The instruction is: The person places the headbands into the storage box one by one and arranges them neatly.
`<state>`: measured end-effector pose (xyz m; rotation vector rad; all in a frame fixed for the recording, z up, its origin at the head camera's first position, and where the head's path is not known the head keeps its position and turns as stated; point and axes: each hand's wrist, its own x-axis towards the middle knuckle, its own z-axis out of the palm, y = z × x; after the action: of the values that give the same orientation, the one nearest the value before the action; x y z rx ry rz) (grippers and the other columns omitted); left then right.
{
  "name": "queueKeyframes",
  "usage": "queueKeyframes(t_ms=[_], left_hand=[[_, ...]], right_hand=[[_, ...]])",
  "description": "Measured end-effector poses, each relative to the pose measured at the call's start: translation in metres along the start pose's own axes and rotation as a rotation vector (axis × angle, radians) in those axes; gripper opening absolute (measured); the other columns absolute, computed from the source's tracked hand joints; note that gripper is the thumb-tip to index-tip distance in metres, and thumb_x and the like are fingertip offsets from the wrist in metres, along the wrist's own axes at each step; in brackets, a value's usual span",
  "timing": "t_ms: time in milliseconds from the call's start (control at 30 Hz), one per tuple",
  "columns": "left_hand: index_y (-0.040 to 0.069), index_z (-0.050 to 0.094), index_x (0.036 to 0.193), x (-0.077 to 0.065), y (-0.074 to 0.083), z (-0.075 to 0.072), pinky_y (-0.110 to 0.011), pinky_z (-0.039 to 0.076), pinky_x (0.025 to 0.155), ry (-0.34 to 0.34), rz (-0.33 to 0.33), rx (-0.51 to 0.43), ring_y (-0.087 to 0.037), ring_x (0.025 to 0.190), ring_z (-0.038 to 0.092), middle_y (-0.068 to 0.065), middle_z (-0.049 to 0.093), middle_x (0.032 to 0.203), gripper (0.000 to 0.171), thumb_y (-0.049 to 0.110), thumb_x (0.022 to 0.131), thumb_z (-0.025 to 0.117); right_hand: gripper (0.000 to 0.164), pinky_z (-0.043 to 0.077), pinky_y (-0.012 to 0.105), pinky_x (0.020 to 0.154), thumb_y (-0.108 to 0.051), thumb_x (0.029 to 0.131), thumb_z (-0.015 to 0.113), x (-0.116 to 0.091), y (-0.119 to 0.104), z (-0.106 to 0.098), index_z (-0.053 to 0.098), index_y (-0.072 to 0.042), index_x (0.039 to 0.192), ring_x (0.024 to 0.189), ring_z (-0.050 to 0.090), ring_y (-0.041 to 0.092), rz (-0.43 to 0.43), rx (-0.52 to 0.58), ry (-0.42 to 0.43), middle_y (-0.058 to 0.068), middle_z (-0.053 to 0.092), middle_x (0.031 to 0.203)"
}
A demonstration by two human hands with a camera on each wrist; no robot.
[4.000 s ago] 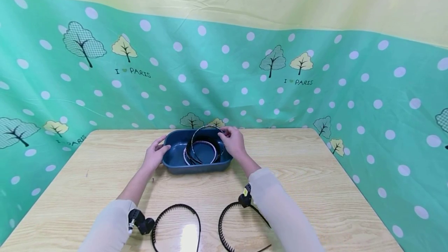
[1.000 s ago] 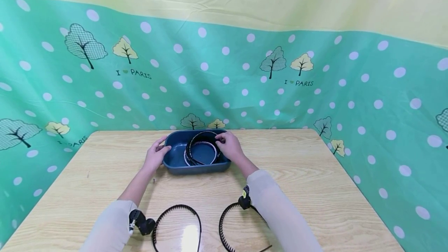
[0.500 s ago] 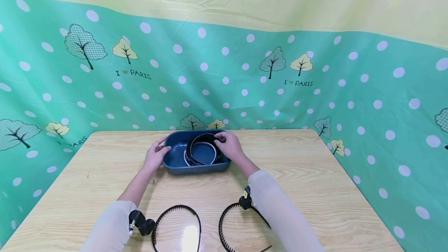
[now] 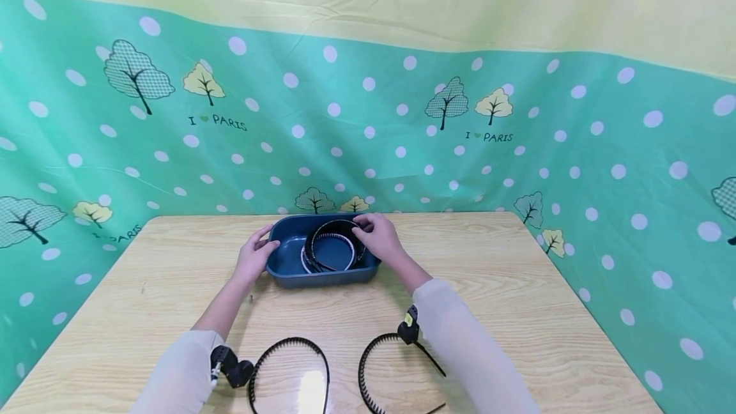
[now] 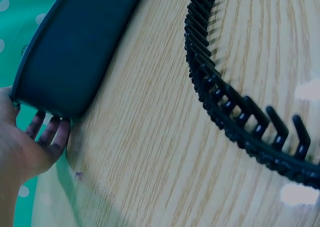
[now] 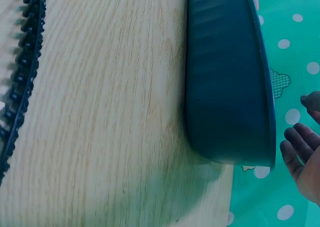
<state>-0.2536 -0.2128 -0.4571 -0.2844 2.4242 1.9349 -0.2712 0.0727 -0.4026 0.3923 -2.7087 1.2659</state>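
Note:
A dark blue plastic box (image 4: 322, 280) stands near the table's back edge. My left hand (image 4: 251, 255) grips its left end, thumb over the rim and fingers against the outer wall, as the left wrist view shows. Inside, toward the right, several headbands lean together: a pale toothed one (image 4: 304, 260) and black ones (image 4: 311, 245) around it. My right hand (image 4: 381, 238) is over the box's right end, close to the headbands. In the right wrist view its thumb and fingers (image 6: 298, 143) are apart, with nothing seen between them.
Two black toothed headbands lie on the wooden table (image 4: 494, 312) near the front, one on the left (image 4: 257, 369) and one on the right (image 4: 363, 375) beside my right sleeve. A green polka-dot curtain (image 4: 368, 145) hangs behind the table.
Four seconds ago my right hand held a thin headband rising above the box's rim. That headband now sits lower among the others, and the right fingers have come off it. The left hand stays put.

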Motion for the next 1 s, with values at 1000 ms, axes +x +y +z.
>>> queueKeyframes(t_ms=[1000], left_hand=[[0.021, 0.03, 0.147, -0.003, 0.003, 0.002, -0.029, 0.052, 0.083, 0.003, -0.001, -0.013, -0.034, 0.119, 0.049, -0.022, 0.04, 0.14, 0.056, 0.025, 0.096, 0.051]], right_hand=[[0.029, 0.051, 0.025, 0.065, -0.022, 0.087, 0.066, -0.026, 0.003, -0.031, 0.066, -0.01, 0.114, 0.09, 0.058, 0.018, 0.042, 0.045, -0.068, 0.004, 0.062, 0.111]])
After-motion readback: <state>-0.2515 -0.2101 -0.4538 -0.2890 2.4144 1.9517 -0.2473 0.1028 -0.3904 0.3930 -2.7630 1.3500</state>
